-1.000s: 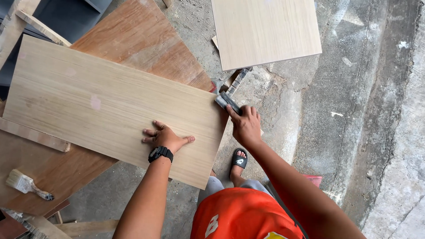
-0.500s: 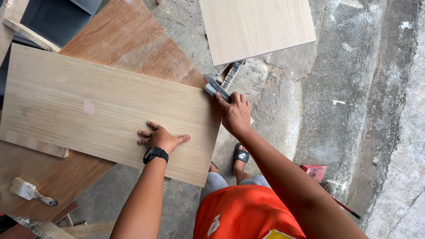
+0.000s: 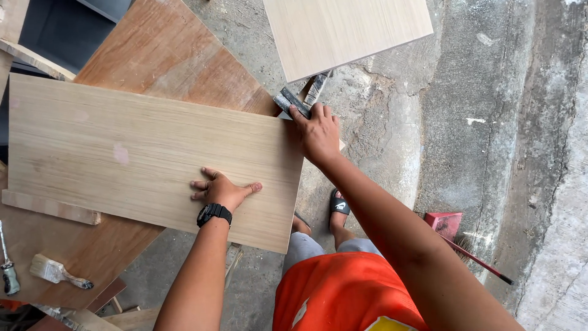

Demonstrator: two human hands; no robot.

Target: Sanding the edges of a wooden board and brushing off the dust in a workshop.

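Pale board (image 3: 141,153): laid flat across a brown plywood sheet (image 3: 165,55), its right end overhanging the concrete floor (image 3: 465,122).
Left hand (image 3: 222,190): pressed flat on the board's near right part, fingers spread, nothing grasped.
Right hand (image 3: 317,132): clenched around a grey sanding block (image 3: 291,101), held against the board's far right corner.
Second pale board (image 3: 346,30): lying far right.
Paintbrush (image 3: 58,271): near left on the plywood.
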